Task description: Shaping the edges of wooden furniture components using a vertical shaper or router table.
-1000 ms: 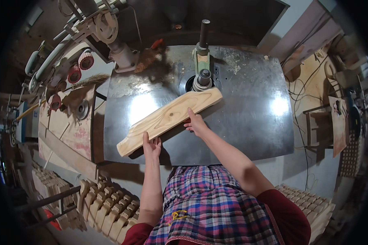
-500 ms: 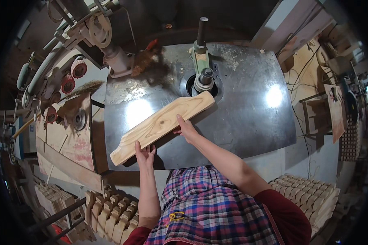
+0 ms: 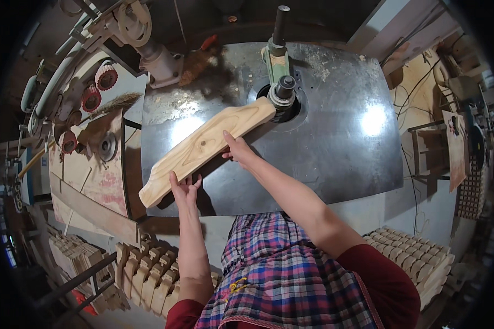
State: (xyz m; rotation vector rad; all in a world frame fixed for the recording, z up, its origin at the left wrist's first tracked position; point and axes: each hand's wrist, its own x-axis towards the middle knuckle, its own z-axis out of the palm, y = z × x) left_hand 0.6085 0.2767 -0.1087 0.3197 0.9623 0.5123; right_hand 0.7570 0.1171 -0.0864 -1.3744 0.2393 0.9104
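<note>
A long pale wooden board with a shaped edge lies slanted on the steel machine table. Its far end touches the upright cutter spindle in the table's round opening. My left hand presses on the board's near edge close to its lower left end, which hangs over the table's left edge. My right hand holds the board's near edge at mid-length, fingers on the wood.
Stacks of shaped wooden pieces stand below left, more at the right. A feeder unit with red-rimmed rollers sits at the left. A brush lies at the table's back. A wooden panel leans at the left.
The board has slid to the left and toward me along the spindle. Both hands moved with it, and more of its left end now overhangs the table edge.
</note>
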